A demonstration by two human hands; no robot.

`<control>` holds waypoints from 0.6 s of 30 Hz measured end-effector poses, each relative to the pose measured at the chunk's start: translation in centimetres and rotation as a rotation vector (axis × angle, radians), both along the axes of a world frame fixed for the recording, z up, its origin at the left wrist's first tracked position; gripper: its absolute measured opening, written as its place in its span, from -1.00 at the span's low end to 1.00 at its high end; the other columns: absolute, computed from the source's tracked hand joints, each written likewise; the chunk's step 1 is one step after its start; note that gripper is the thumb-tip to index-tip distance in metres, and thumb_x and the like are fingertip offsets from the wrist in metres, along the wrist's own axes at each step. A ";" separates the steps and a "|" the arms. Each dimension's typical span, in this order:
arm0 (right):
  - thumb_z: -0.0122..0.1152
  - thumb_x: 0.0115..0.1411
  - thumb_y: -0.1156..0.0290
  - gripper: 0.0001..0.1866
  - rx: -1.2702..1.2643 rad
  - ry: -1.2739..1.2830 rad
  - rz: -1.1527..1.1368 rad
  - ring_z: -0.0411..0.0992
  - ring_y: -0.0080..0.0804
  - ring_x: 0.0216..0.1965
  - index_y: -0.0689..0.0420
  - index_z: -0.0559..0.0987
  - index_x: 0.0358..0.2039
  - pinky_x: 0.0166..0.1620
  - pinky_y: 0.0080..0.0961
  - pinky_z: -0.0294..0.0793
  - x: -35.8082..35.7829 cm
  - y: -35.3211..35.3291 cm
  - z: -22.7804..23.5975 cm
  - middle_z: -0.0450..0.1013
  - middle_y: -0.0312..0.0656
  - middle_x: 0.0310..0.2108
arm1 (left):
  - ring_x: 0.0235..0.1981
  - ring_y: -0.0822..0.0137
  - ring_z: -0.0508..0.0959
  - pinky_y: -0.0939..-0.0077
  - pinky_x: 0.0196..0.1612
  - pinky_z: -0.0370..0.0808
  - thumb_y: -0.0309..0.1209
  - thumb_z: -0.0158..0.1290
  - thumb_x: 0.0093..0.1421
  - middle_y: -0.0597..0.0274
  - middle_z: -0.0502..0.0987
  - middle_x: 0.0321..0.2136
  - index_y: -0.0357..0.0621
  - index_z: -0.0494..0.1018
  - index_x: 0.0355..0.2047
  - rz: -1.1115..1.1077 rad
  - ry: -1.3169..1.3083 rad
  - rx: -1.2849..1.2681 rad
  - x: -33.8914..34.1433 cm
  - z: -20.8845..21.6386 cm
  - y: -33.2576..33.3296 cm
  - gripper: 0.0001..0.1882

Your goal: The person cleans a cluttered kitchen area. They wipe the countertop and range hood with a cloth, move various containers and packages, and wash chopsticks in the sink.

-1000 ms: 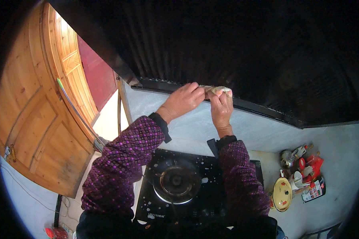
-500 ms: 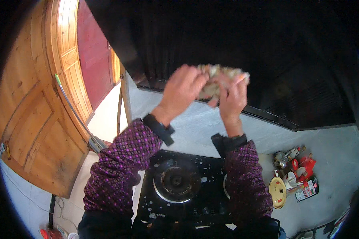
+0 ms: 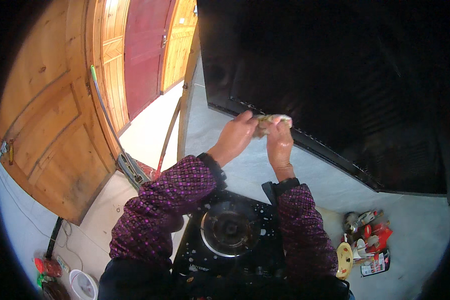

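My left hand (image 3: 234,136) and my right hand (image 3: 279,146) are raised close together, both closed on a crumpled light-coloured cloth (image 3: 275,119) with a blurred pattern. The cloth is bunched between the fingers, so most of it is hidden. It is at the lower edge of a large black range hood (image 3: 325,85), where a thin ledge runs along the rim. Beneath my forearms lies a black glass gas cooktop (image 3: 270,235) dotted with pale spots, with a round burner (image 3: 230,230) showing on its left side.
At right sit a yellow lidded pan (image 3: 344,261) and a cluster of red and white kitchen things (image 3: 375,240). A wooden door (image 3: 50,135) stands at left beside a mop with a green-tipped handle (image 3: 102,102). A white bucket (image 3: 84,285) is at lower left.
My hands have drawn lower and closer together, bringing the cloth from the hood's face down to its bottom rim. The cloth is more bunched up. The view has shifted leftward.
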State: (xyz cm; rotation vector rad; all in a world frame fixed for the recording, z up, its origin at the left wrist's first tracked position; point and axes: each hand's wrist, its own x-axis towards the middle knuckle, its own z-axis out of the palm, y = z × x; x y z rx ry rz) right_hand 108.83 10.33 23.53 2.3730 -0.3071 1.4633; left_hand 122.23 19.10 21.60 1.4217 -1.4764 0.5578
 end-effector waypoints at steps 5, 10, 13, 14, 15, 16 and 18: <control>0.18 0.02 0.61 -0.73 -0.062 -0.034 0.164 0.45 -0.18 -0.28 0.07 0.60 -0.23 -0.22 -0.40 0.51 3.2 3.6 2.4 0.42 -0.13 -0.34 | -0.39 0.09 0.51 0.40 -0.31 0.48 -0.61 0.10 0.04 0.08 0.42 -0.36 -0.26 0.47 -0.35 -0.041 0.514 -0.188 1.1 0.8 3.1 -0.87; 0.21 -0.02 0.59 -0.76 -0.158 -0.080 0.187 0.42 -0.22 -0.40 0.09 0.59 -0.28 -0.34 -0.38 0.46 8.2 3.6 6.2 0.37 -0.18 -0.42 | -0.39 0.13 0.50 0.39 -0.35 0.47 -0.62 0.12 0.04 0.09 0.40 -0.39 -0.24 0.47 -0.37 0.140 0.087 -0.463 4.9 3.4 4.7 -0.88; 0.20 -0.09 0.52 -0.74 -0.259 -0.160 0.205 0.40 -0.26 -0.42 0.04 0.54 -0.30 -0.37 -0.37 0.41 9.4 3.1 4.2 0.33 -0.24 -0.45 | -0.42 0.13 0.51 0.37 -0.39 0.48 -0.63 0.12 0.00 0.12 0.39 -0.43 -0.23 0.46 -0.41 0.147 -0.003 -0.320 6.0 1.8 4.2 -0.88; 0.20 -0.08 0.51 -0.77 -0.274 -0.121 0.184 0.42 -0.27 -0.39 0.04 0.53 -0.33 -0.35 -0.37 0.43 9.4 3.0 3.1 0.34 -0.25 -0.44 | -0.45 0.12 0.51 0.35 -0.41 0.48 -0.64 0.12 -0.02 0.13 0.38 -0.47 -0.24 0.46 -0.44 0.180 -0.020 -0.254 6.3 1.0 3.8 -0.89; 0.21 -0.10 0.49 -0.78 -0.283 -0.104 0.186 0.42 -0.27 -0.39 0.04 0.52 -0.35 -0.30 -0.37 0.46 9.3 3.0 2.0 0.35 -0.25 -0.44 | -0.45 0.10 0.51 0.34 -0.41 0.48 -0.64 0.12 -0.03 0.12 0.38 -0.47 -0.25 0.45 -0.44 0.181 0.026 -0.267 6.2 0.3 3.2 -0.88; 0.22 -0.11 0.49 -0.77 -0.251 -0.048 0.142 0.43 -0.28 -0.38 0.04 0.52 -0.35 -0.29 -0.38 0.47 9.7 2.8 1.5 0.35 -0.26 -0.44 | -0.45 0.08 0.51 0.33 -0.41 0.48 -0.64 0.11 -0.04 0.12 0.38 -0.47 -0.26 0.45 -0.44 0.198 0.066 -0.280 5.8 -0.4 2.5 -0.88; 0.24 -0.13 0.51 -0.76 -0.210 -0.014 0.142 0.44 -0.28 -0.38 0.04 0.53 -0.36 -0.30 -0.38 0.49 9.3 2.8 0.8 0.36 -0.26 -0.43 | -0.45 -0.03 0.49 0.27 -0.40 0.48 -0.64 0.11 -0.04 0.05 0.40 -0.43 -0.30 0.45 -0.43 0.164 0.228 -0.180 5.1 -1.3 1.5 -0.88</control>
